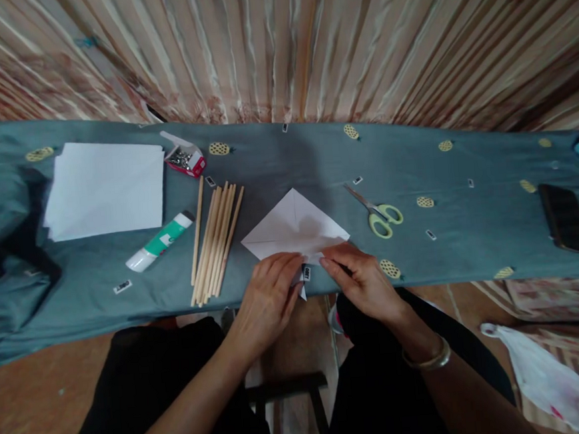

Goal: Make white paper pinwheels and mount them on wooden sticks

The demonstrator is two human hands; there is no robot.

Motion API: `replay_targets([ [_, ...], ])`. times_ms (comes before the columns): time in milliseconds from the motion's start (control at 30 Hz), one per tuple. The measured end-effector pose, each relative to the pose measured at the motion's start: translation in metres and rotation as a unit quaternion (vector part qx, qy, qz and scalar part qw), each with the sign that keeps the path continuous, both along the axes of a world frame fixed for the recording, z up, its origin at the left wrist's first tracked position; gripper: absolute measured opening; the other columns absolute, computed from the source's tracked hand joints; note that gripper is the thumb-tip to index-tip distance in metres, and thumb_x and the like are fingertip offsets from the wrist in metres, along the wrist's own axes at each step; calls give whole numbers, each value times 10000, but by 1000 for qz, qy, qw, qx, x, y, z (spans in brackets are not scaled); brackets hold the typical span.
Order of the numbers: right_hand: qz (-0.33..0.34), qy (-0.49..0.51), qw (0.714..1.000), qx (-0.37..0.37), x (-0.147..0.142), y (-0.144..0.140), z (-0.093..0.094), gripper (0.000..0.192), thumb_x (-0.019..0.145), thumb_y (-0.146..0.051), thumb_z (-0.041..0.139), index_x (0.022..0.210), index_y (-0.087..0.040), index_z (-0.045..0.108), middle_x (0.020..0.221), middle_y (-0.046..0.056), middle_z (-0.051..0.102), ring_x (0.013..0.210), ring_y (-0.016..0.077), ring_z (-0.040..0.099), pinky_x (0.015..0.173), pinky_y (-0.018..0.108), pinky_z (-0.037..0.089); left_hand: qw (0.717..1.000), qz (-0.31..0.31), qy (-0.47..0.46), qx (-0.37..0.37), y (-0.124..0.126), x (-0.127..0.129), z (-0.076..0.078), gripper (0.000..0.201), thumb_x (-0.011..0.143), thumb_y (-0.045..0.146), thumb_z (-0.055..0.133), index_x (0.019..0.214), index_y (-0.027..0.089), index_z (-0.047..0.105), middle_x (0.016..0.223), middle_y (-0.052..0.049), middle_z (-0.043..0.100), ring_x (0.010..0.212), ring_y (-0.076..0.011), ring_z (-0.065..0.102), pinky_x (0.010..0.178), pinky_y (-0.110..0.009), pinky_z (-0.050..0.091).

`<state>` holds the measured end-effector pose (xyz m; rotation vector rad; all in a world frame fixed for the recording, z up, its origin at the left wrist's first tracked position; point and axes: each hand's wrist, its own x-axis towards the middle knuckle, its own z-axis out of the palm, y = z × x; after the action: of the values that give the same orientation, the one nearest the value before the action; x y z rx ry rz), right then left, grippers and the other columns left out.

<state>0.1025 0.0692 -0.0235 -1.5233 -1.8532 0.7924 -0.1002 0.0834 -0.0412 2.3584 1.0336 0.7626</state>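
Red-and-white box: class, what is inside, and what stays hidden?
Small silvery metal pieces show in the open box; their kind is unclear. Anything beneath the top ones, and the box's floor, is covered.

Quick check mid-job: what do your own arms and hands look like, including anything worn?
The left hand and right hand are ungloved, and no sleeves show on the forearms. A shiny, silver-coloured, rounded bracelet circles the right wrist.

On your table (416, 167), rods (216, 243), a glue stick (162, 240) and a paper stack (109, 188) lie left of the paper sheet (294, 218) before you; scissors (374, 209) and a phone (566, 218), right.
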Motion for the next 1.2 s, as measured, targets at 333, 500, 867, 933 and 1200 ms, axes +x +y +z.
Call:
replay_targets([
  [333,-86,-37,995,-21,-12,9,-3,151,876,-312,621,982,-232,692,857,38,728,779,195,679,763,322,546,1000,-19,12,-6,1,2,-2,395,936,131,459,1330,152,439,1159,-125,620,1105,-248,546,926,-426,489],
  [500,-79,-53,995,-11,-12,7,-2,159,884,-308,614,990,-233,706,917,51,743,789,198,690,795,338,555,1000,-15,23,1,0,3,-6,396,934,122,461,1328,165,463,1144,-118,614,1101,-255,539,903,-434,492],
  [867,-39,-88,995,12,-11,9,0,200,908,-298,581,1032,-210,712,944,74,746,861,228,697,815,370,555,999,-2,38,17,-1,5,-8,352,924,122,482,1274,127,519,1163,-140,588,1118,-267,503,902,-432,483],
  [933,-40,-91,995,11,-11,10,1,198,910,-295,576,1029,-213,712,944,73,746,856,227,697,810,371,555,999,-2,39,14,-1,5,-8,348,925,129,483,1271,118,521,1165,-145,587,1120,-269,500,900,-434,481],
  [1200,-32,-104,994,18,-12,13,1,202,914,-293,572,1021,-193,711,937,81,744,860,226,693,819,370,551,998,2,50,25,-1,6,-8,352,929,125,489,1280,123,507,1183,-141,578,1132,-264,491,921,-434,475],
])
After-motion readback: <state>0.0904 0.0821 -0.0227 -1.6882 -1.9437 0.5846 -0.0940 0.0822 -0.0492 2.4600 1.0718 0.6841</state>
